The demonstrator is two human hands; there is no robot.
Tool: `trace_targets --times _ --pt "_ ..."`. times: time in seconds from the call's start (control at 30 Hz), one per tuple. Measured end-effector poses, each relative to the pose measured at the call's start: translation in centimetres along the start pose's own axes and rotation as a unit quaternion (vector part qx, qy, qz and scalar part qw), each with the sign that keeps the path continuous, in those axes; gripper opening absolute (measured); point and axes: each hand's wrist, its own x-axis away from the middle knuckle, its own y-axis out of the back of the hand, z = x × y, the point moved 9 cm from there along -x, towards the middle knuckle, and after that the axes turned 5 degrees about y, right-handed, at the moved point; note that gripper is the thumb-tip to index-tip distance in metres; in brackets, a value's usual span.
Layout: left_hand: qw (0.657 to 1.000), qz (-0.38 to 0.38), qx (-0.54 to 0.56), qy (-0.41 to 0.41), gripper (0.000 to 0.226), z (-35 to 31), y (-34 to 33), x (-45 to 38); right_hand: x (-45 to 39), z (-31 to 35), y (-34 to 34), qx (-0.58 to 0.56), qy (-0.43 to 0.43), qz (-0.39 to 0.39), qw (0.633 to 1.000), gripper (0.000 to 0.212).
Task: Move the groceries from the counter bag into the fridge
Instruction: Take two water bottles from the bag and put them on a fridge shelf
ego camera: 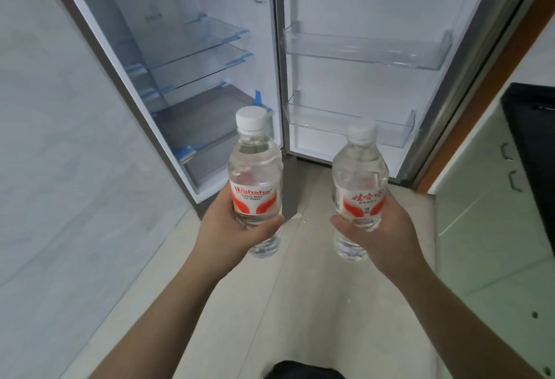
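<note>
Standing before the open fridge point(192, 57), whose shelves look bare, we grip one water bottle point(255, 180) in our left hand point(231, 228) and another bottle point(359, 186) in our right hand point(378, 234) at centre frame, neither shelved yet.

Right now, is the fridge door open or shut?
Open. The fridge door is swung wide, showing its bins beside the glass shelves inside.

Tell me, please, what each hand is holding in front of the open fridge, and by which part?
Each holds an upright water bottle by its lower body: left hand grips the left bottle, right hand grips the right bottle.
</note>
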Motion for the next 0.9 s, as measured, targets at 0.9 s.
trace_targets --times 0.9 --pt "0.995 -0.097 0.007 -0.025 0.052 -1.9 13.1 -23.5 -27.0 6.2 -14.2 0.015 0.079 0.059 0.995 0.056"
